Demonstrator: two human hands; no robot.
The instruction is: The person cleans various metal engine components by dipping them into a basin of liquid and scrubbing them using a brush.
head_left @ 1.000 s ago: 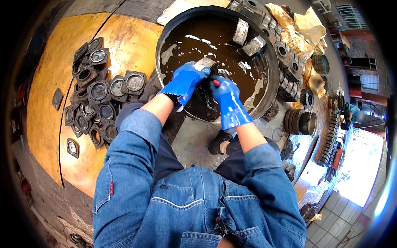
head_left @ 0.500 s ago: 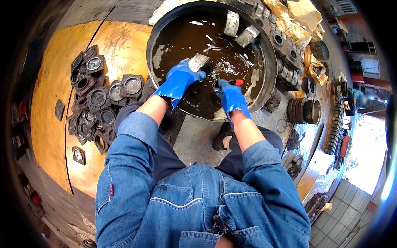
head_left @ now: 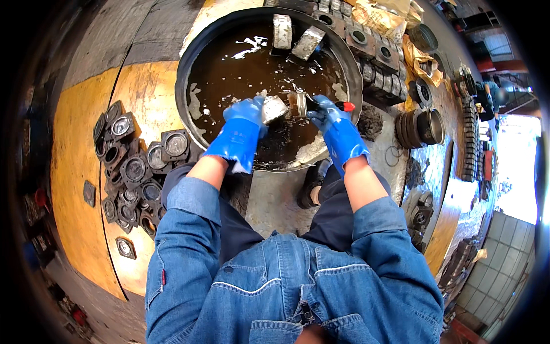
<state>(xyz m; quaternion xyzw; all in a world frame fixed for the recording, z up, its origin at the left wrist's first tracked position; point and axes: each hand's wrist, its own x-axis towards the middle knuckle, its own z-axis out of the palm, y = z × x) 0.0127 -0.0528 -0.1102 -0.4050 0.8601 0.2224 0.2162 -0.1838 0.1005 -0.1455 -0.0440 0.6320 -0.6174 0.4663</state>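
My left hand, in a blue rubber glove, is closed on a wet, silvery metal block above the dark liquid in a large round basin. In my right hand, gloved alike, is a paintbrush; its metal ferrule points left toward the block, and the red end of its handle sticks out on the right. The brush's bristles are hard to make out. Two more metal parts, one upright and one tilted, rest at the basin's far side.
Several square metal pieces with round recesses lie heaped on a yellow board at the left. Beyond the basin's right rim stand metal blocks with holes, crumpled brown paper and stacked rings. A person is far right.
My left hand and the block have come a little nearer to me. My right hand has moved right and turned, so the brush's ferrule now shows. The view has shifted slightly.
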